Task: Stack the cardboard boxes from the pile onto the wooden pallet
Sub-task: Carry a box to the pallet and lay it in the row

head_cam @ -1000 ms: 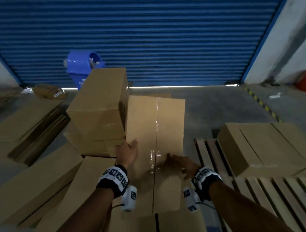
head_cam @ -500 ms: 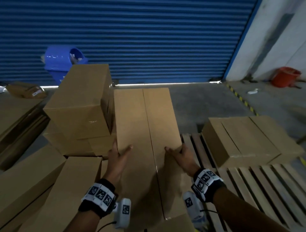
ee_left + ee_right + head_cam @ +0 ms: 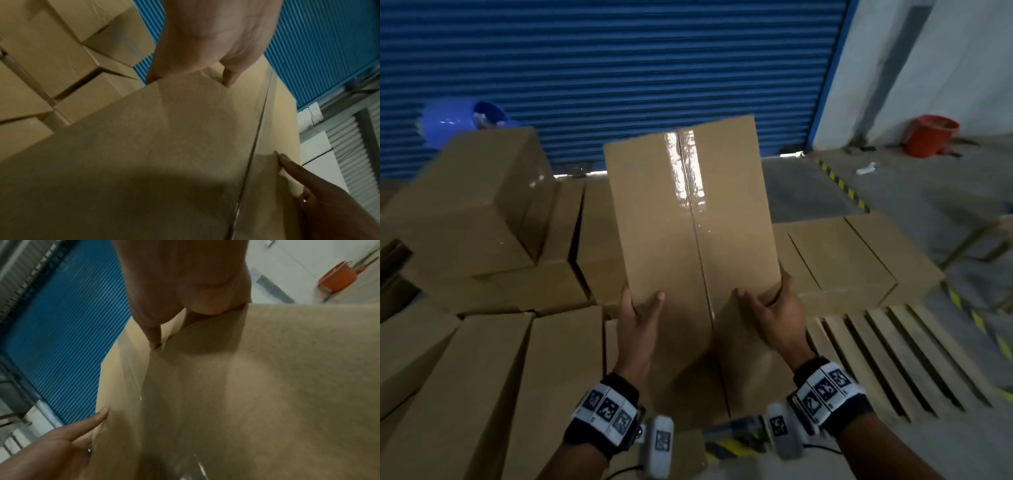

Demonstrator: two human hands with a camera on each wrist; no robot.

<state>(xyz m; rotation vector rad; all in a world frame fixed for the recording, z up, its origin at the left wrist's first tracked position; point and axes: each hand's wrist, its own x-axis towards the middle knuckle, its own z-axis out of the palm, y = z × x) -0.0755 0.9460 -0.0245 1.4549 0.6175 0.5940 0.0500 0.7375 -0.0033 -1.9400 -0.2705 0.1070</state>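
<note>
I hold a long taped cardboard box (image 3: 688, 222) raised in the middle of the head view, its far end tipped up. My left hand (image 3: 642, 301) grips its near left edge, thumb on the top face. My right hand (image 3: 765, 298) grips the near right edge the same way. In the wrist views the box (image 3: 164, 146) (image 3: 246, 386) fills the frame under each hand. The wooden pallet (image 3: 893, 359) lies on the right with one box (image 3: 842, 260) resting on its far side. The pile of boxes (image 3: 465, 212) is stacked on the left.
A blue roller shutter (image 3: 619, 68) closes the back. A blue bin (image 3: 458, 116) stands behind the pile, and an orange bucket (image 3: 931, 135) sits by the right wall. Yellow-black floor tape (image 3: 839, 181) runs past the pallet. More boxes (image 3: 482, 377) lie at the near left.
Both hands slid to the box's near edges and lifted it off the pile, tipping its far end up. The box and my view have swung right toward the pallet.
</note>
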